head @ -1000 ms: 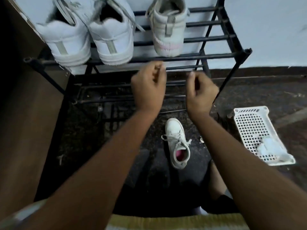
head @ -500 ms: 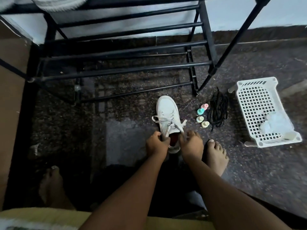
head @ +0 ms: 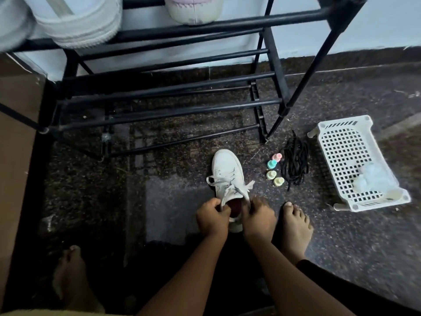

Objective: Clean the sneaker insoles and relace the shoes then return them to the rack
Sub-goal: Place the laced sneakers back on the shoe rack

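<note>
Dark speckled floor [head: 91, 190], black shoe rack [head: 182, 110] by the wall, white basket [head: 337, 153] right of the rack, white sneaker [head: 225, 169] on the floor before the rack, left hand [head: 210, 218] and right hand [head: 258, 217] both gripping its collar.

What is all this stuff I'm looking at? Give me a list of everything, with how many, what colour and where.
white sneaker: one, white with red lining, laced, on the floor before the rack
shoe rack: one, black, against the wall
shoes on the rack: at least three, partly seen, white and cream-pink, top shelf
black laces: one bundle, black, floor right of the sneaker
small pastel pieces: four, pink, teal, two yellow, between sneaker and laces
basket: one, white, floor at far right
crumpled wad: one, white, inside the basket
feet: two, bare, left foot, right foot
left hand, right hand: two, gripping the sneaker's opening
</note>
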`<state>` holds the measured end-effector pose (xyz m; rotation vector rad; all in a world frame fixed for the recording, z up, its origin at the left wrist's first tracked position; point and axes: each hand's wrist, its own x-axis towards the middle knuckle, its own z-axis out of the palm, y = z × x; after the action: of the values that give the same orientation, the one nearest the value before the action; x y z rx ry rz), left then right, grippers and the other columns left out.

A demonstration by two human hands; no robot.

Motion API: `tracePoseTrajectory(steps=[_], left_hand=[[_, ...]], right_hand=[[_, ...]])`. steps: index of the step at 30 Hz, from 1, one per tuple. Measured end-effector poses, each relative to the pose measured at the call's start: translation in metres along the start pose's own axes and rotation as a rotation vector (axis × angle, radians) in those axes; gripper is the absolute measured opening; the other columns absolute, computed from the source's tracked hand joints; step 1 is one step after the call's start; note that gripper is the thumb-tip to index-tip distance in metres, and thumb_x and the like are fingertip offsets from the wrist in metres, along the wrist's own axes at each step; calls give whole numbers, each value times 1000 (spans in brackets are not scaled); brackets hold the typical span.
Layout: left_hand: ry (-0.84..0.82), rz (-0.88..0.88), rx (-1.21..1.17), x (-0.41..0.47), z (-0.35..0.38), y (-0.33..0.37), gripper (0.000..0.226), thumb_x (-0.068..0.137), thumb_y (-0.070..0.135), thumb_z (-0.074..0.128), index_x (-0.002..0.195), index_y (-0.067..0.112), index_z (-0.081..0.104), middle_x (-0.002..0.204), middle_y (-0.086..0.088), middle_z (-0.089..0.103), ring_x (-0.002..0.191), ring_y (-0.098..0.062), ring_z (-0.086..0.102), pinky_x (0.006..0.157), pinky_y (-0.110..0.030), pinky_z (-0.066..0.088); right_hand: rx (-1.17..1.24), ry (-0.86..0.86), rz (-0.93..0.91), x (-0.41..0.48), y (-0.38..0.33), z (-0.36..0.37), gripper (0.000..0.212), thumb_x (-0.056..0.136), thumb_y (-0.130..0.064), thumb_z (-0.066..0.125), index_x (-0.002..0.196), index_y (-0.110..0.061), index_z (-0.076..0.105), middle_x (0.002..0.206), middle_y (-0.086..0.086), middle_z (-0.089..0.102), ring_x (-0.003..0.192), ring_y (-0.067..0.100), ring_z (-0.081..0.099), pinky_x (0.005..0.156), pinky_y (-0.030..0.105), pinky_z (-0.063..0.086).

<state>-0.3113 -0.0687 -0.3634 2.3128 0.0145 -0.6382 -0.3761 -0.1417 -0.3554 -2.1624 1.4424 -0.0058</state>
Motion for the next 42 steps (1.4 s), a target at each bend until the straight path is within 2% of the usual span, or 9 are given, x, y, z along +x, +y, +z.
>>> tracePoseTrajectory(steps=[7,11,14,18,22,26,30,35,42], left_hand=[[57,114,-95,-39,-48,13,10,67,21,73,69,11,71,69,-5,72,66,-22,67,62,-36,52],[119,234,-126,-64,-85,38,21,62,33,64,69,14,72,66,-2,72,62,-16,67,58,-30,47],[140,315,-215,-80,-112,65,23,60,36,62,77,23,70,55,14,66,58,3,62,57,-26,46],[186,493,-316,-99,-146,112,39,60,49,54,74,18,75,65,10,71,59,3,64,57,-27,52],[232,691,-404,-107,-181,165,34,63,44,56,75,17,74,65,11,71,59,3,65,57,-26,53],[298,862,-342,-100,-213,222,32,66,41,55,69,13,71,60,2,68,54,-9,62,55,-30,50],[346,890,-248,-80,-235,280,22,71,26,64,61,7,65,51,-3,60,48,-15,52,53,-34,44],[383,872,-141,-46,-243,337,15,75,17,68,68,3,69,59,-10,63,60,-25,61,58,-30,39],[269,788,-107,11,-226,377,34,71,22,63,45,12,43,56,-20,62,55,-31,66,58,-44,56]], right_hand=[[171,128,-11,-47,-26,-38,28,83,-34,56,86,-9,68,86,13,66,81,35,64,63,38,45],[273,248,-36,-70,-47,-72,57,73,-57,35,84,-15,71,84,7,67,77,32,65,61,33,45],[380,349,-100,-79,-64,-106,53,72,-56,40,85,-17,73,80,3,67,73,29,64,61,31,45],[539,507,-205,-87,-92,-160,49,72,-52,47,87,-15,74,76,2,66,68,26,64,63,33,50],[586,649,-288,-82,-125,-217,44,71,-46,49,84,-13,75,73,3,67,64,26,64,61,28,46],[640,645,-307,-65,-160,-269,30,74,-39,61,83,-14,75,75,6,69,65,27,63,59,34,49],[605,593,-319,-32,-197,-312,21,77,-34,65,83,-15,73,74,8,70,69,28,63,62,31,46],[526,532,-354,23,-231,-338,23,78,-33,61,79,-11,70,70,10,64,73,32,60,61,27,37],[417,409,-361,83,-251,-346,22,79,-30,58,77,-11,69,73,7,61,72,28,55,65,28,44]])
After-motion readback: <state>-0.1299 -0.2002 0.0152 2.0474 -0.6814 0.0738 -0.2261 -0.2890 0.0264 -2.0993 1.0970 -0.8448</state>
